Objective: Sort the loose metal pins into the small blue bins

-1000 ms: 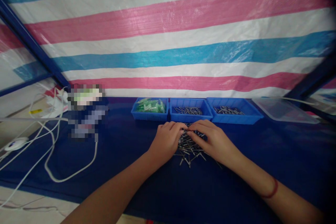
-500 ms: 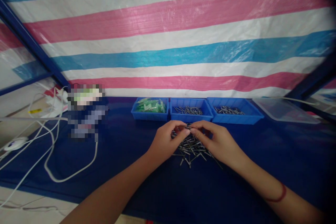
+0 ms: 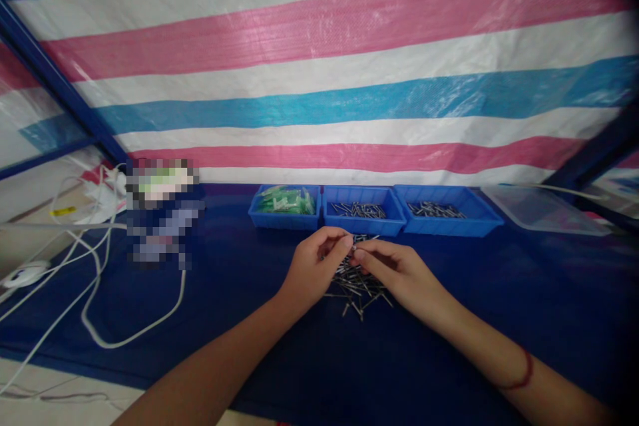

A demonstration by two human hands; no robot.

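A loose pile of thin metal pins (image 3: 360,286) lies on the dark blue tabletop (image 3: 449,306) in front of me. My left hand (image 3: 314,269) and my right hand (image 3: 394,269) hover just above the pile with fingertips meeting. Both pinch a small metal pin (image 3: 353,247) between thumb and fingers. Behind the pile stand three blue trays: the left tray (image 3: 284,208) holds green parts, the middle tray (image 3: 360,211) and the right tray (image 3: 444,211) hold metal pins.
A clear plastic lid (image 3: 539,211) lies at the back right. White cables (image 3: 100,293) trail across the left of the table, beside a blurred-out object (image 3: 160,210). A striped pink, white and blue tarp (image 3: 319,66) hangs behind.
Both hands have lifted off the pile, where they lay flat on the pins, and now pinch a pin together between their fingertips.
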